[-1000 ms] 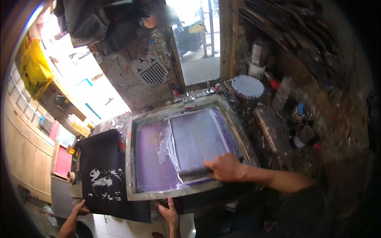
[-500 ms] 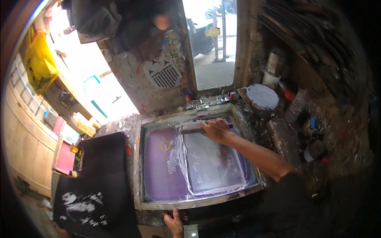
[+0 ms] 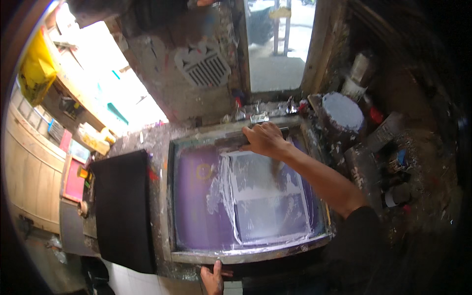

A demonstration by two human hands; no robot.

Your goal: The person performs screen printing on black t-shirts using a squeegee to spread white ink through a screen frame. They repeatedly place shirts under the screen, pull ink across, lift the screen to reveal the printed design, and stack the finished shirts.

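My right hand (image 3: pixel 265 140) is closed round a squeegee (image 3: pixel 236 133) at the far end of a framed printing screen (image 3: pixel 194 196). Within the frame, the mesh is purple on the left. A pale rectangular area (image 3: pixel 268 214) on the right is bordered by streaks of white ink (image 3: pixel 227 196). By the near edge of the frame is my left hand (image 3: pixel 212 281), its thumb pointing up and its fingers curled at a dark edge. What those fingers grip is partly hidden. Left of the screen lies a black sheet (image 3: pixel 123 211), plain on top.
A round lid-like surface coated in pale ink (image 3: pixel 342 112) stands at the far right, near bottles (image 3: pixel 386 132) and jars. Metal hinge clamps (image 3: pixel 259 117) sit behind the screen. A slotted white stencil (image 3: pixel 204 66) leans at the back. A yellow bag (image 3: pixel 37 69) hangs far left.
My right hand has pushed the squeegee farther away, to the screen's far end. The black piece with white print and another person's hand at lower left are gone from view. My view has shifted.
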